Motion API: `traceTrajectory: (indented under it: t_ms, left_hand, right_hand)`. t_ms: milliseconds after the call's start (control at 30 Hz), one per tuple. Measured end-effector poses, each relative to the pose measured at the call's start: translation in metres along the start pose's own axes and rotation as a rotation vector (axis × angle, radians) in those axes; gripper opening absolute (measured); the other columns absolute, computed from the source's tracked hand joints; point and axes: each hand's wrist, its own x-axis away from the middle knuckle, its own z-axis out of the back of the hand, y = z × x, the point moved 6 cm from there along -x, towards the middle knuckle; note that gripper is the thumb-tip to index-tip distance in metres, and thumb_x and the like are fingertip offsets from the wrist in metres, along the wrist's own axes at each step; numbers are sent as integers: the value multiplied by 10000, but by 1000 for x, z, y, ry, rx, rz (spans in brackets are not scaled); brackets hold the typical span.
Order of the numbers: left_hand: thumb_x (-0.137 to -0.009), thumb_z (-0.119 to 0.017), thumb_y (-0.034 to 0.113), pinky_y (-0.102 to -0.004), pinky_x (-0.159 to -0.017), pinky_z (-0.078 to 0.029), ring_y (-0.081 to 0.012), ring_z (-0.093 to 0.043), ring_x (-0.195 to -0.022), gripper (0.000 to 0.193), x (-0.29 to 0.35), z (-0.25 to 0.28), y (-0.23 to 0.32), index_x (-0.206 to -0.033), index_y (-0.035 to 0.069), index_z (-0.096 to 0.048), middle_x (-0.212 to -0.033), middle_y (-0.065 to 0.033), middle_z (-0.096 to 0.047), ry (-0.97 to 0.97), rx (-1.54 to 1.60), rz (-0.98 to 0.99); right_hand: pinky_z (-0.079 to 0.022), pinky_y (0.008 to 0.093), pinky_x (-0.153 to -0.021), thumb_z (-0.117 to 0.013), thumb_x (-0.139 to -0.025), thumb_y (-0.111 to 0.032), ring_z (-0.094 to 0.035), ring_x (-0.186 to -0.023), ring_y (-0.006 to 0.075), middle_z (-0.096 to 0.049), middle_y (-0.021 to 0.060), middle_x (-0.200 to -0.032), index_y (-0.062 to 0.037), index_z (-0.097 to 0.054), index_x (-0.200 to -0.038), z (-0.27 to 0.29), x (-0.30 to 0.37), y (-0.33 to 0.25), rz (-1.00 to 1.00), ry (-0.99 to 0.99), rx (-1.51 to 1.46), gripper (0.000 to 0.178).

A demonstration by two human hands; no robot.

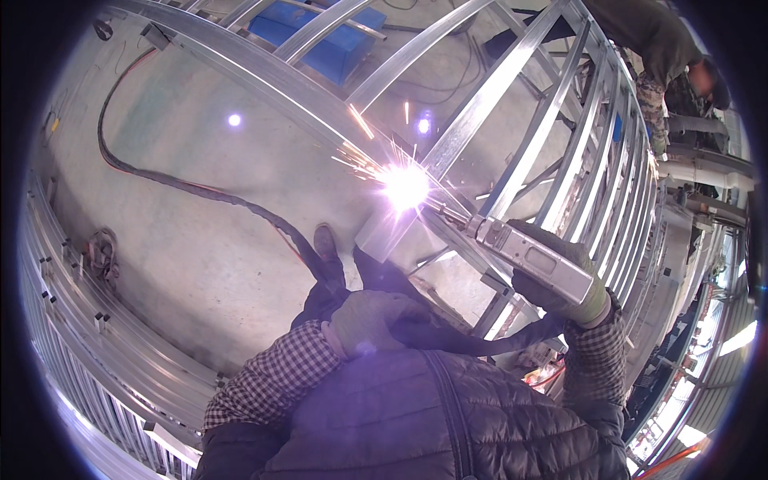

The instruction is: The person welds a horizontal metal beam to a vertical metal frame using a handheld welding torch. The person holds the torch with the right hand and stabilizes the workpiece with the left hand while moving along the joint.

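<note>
My right hand (590,306), in a greenish-grey glove, is closed around a silver handheld welding torch (552,264). The torch's nozzle points up and left at a metal frame (494,84) of square tubes. A blinding white glare at its tip throws orange sparks and hides the joint being welded. Close to my body, my left hand (368,322), also gloved, is wrapped round the torch's thick black cable (472,342). From there the cable runs right toward my right hand and left down onto the floor.
Stacked metal tubes (120,352) line the left side. A blue box (320,36) stands behind the frame. Another person (660,48) is at the upper right beside the frame. The cable's floor stretch (192,188) curves past my shoe (326,242).
</note>
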Motion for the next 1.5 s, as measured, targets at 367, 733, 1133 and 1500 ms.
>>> traceTrajectory:
  t_ms: [367,733,1133,1500]
  left_hand:
    - [-768,-926,283,-417,-984,-622,-308,-773,-1117,559,-6,-3,-3,-1302,195,-787,-1236,-85,-801,17,-43,14]
    - [-751,-908,190,-410,-963,-627,-308,-774,-1101,547,-8,-1,6,-1283,178,-783,-1217,-85,-798,-16,-77,39]
    - [-717,-940,173,-405,-967,-630,-303,-774,-1115,582,-9,-2,4,-1275,142,-779,-1235,-85,-797,5,-44,25]
    - [-724,-950,197,-401,-963,-631,-297,-773,-1113,577,-16,-4,5,-1273,149,-781,-1223,-85,-800,-2,-42,30]
  right_hand:
    - [-636,351,-924,-817,-973,-136,-789,-1092,214,-802,147,-1233,-7,-630,-1522,-3,0,7,51,30,-54,593]
    - [-618,322,-901,-785,-983,-82,-768,-1039,161,-798,100,-1185,-6,-635,-1526,-10,9,18,-82,31,-238,569]
    - [-632,310,-842,-792,-965,-65,-769,-975,147,-801,77,-1113,-15,-626,-1537,-10,12,17,-40,53,-226,598]
    - [-642,328,-845,-812,-953,-84,-779,-961,166,-797,104,-1121,-15,-616,-1544,-12,19,32,-168,35,-292,626]
